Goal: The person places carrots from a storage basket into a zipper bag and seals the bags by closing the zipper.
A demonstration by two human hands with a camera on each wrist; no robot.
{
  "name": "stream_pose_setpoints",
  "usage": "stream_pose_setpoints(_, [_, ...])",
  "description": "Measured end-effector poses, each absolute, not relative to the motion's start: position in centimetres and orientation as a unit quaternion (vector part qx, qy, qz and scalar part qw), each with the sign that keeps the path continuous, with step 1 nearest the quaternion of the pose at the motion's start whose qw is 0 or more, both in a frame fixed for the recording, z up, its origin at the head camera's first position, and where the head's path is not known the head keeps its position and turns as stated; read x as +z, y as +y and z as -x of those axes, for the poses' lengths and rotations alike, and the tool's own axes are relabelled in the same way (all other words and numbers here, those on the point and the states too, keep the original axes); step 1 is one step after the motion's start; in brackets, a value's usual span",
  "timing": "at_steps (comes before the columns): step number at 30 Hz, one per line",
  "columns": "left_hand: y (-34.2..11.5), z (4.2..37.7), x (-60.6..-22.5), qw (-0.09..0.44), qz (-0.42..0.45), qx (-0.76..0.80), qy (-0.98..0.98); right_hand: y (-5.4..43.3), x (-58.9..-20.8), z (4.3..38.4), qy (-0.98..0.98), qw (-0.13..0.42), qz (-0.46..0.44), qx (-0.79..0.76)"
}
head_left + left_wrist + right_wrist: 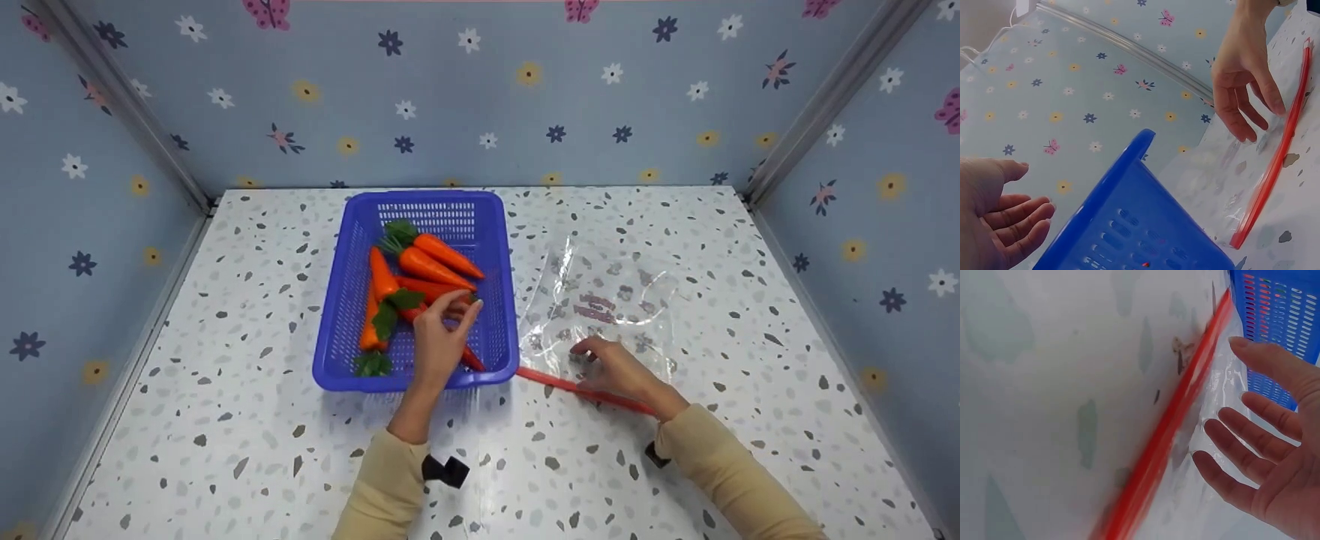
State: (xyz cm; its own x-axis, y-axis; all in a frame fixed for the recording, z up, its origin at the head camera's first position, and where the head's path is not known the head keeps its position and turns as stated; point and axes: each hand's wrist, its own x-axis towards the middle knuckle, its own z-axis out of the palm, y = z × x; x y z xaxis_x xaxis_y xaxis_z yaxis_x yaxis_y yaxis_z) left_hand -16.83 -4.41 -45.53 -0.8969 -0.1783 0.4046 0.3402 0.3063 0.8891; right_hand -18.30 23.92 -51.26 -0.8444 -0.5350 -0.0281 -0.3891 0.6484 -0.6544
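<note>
Both loosely spread, empty, left hand [439,339] hovers over a blue perforated plastic basket [330,307] penning orange carrots [435,268], right hand [621,371] over a clear red-edged plastic bag [600,300].

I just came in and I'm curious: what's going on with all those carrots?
A person has their left hand over a blue basket with orange carrots in it, some showing leafy green tops. Their right hand is over the near part of a clear plastic bag that lies on the speckled table, beside the basket. The bag has a red strip along its near edge. Right now, neither hand is holding anything.
</note>
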Motion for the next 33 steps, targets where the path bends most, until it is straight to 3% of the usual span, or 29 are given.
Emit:
stream_pose_setpoints(18, [-2.8,16.4,-46.1,0.180,0.022,-0.625,-0.759,23.0,-51.3,18.2,0.937,0.103,0.273,-0.191])
stream_pose_setpoints(27, [-2.3,15.3,-45.3,0.179,0.034,-0.640,-0.747,23.5,-51.1,18.3,0.915,0.077,0.305,-0.252])
stream_pose_setpoints(33, [-2.1,15.6,-46.6,0.179,0.044,-0.636,-0.750,23.6,-50.8,17.9,0.913,0.087,0.237,-0.320])
